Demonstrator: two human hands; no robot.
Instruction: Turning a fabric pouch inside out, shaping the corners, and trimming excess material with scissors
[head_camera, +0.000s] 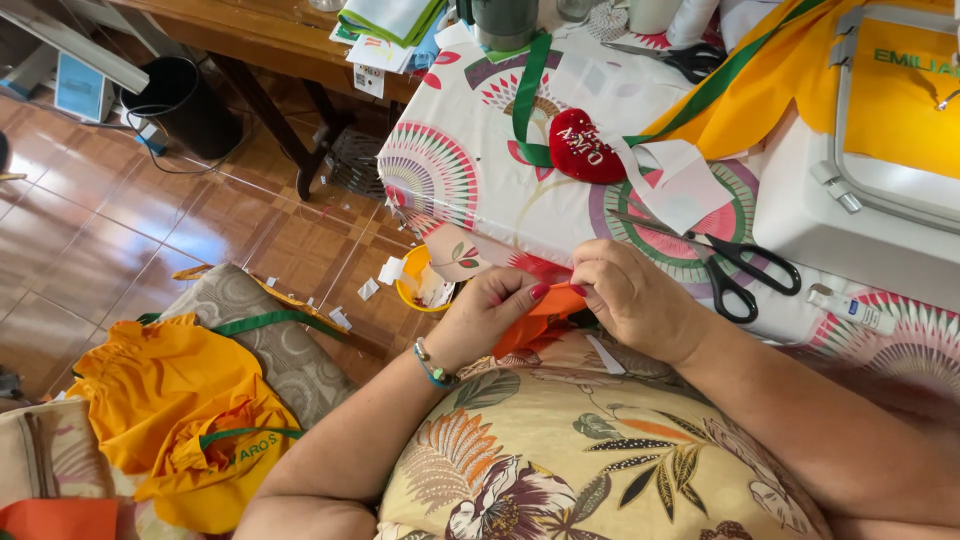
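Fabric, a small orange piece, sat pinched between both hands just off the near edge of the table, above the person's lap and a floral-print garment. The left hand gripped it from the nine o'clock side, fingers curled tight around the cloth, while the right hand closed on its upper edge from three o'clock, thumb and fingertips pressed narrowly together on the material. At about two o'clock from the hands, black-handled scissors lay on the patterned tablecloth, blades pointing toward ten o'clock, beside a white paper scrap. Further out at twelve o'clock rested a red heart-shaped pincushion with a green ribbon looping past it. At one to two o'clock a yellow cloth with green trim ran into the white embroidery machine, its hoop holding more yellow cloth. At eleven o'clock, below the table's edge, a small yellow bowl held scraps. On the floor's side at eight o'clock lay a heap of yellow garments upon a patterned cushion.
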